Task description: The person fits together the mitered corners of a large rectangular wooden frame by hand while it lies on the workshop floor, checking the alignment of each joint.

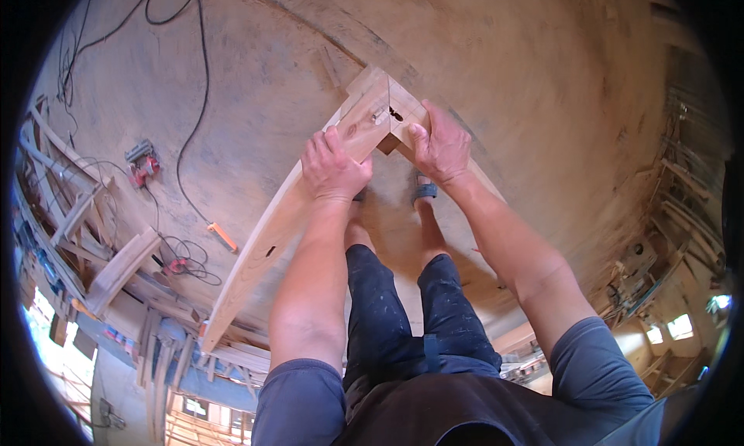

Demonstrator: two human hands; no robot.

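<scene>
Two pale wooden boards meet at an angled corner in front of me, their cut ends together along a straight seam. My left hand (335, 167) grips the left board (267, 233) near this corner, fingers over its outer edge and thumb across the face. My right hand (443, 145) holds the right board (403, 97), its thumb on top and its fingers along the far edge. A dark slot lies beside the seam on the right board, and another farther down the left one. Under the corner shows a small brown wooden block (388, 144). My palms hide parts of both boards.
On the floor at left lie a red and grey power tool (142, 165), an orange-handled corded tool (223, 237) and another red tool (180, 265) among tangled cables. Timber pieces (124, 268) are piled along the left side, more timber (690, 182) along the right. My feet stand below the corner.
</scene>
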